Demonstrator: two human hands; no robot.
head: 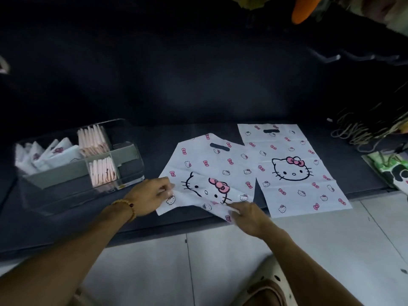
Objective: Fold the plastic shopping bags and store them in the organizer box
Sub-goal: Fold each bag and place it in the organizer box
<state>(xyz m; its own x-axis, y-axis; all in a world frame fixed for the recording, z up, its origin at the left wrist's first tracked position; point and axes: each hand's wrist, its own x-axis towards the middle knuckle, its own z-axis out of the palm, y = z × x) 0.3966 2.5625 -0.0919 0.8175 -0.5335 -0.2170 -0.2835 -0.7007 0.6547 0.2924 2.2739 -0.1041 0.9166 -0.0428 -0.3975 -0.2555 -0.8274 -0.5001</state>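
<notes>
Two white plastic bags printed with cat faces and pink bows lie on a dark cushion. The nearer bag (212, 168) lies at an angle, its bottom edge lifted and partly folded over. My left hand (150, 195) pinches that bag's lower left corner. My right hand (247, 214) pinches the folded lower edge near its right end. The second bag (293, 168) lies flat to the right, untouched. A clear organizer box (123, 173) with grey dividers stands at the left, holding several folded bags (92, 140) upright in its compartments.
The dark cushion (66, 208) ends at a front edge just below my hands, with white floor tiles (220, 261) beneath. A pile of cords (362, 129) and a green-and-white printed bag (395, 171) lie at the far right. An orange object (303, 9) hangs above.
</notes>
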